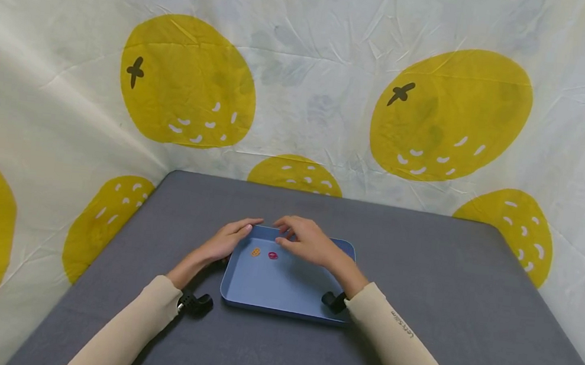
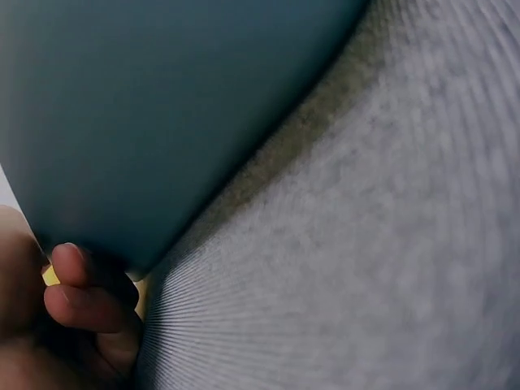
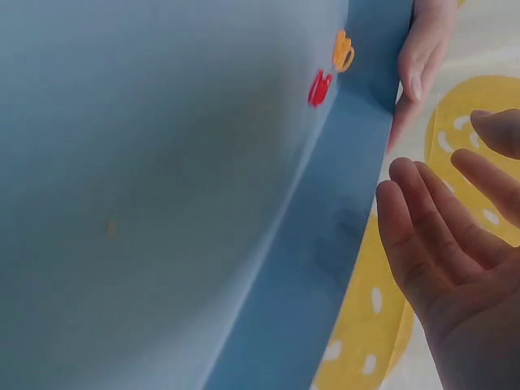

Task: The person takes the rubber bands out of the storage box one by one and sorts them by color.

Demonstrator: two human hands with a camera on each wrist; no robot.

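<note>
A shallow blue tray (image 1: 276, 291) lies on the grey-covered table. My left hand (image 1: 223, 240) grips its far left corner, the thumb by the rim; in the left wrist view the fingers (image 2: 85, 309) curl against the tray's underside (image 2: 162, 114). Inside, toward the far left, sit a small orange looped piece (image 1: 255, 252) and a small red looped piece (image 1: 273, 255), which resemble rubber bands; their exact kind is unclear. Over the far rim hovers my right hand (image 1: 310, 242), its fingers loosely bent and holding nothing, as the right wrist view of that hand (image 3: 463, 252) shows.
The grey cloth (image 1: 421, 279) spreads on all sides of the tray. A white curtain (image 1: 313, 89) with yellow fruit prints hangs behind and beside the table. Black wrist cameras sit under both forearms, the right one (image 1: 334, 302) over the tray's near right corner.
</note>
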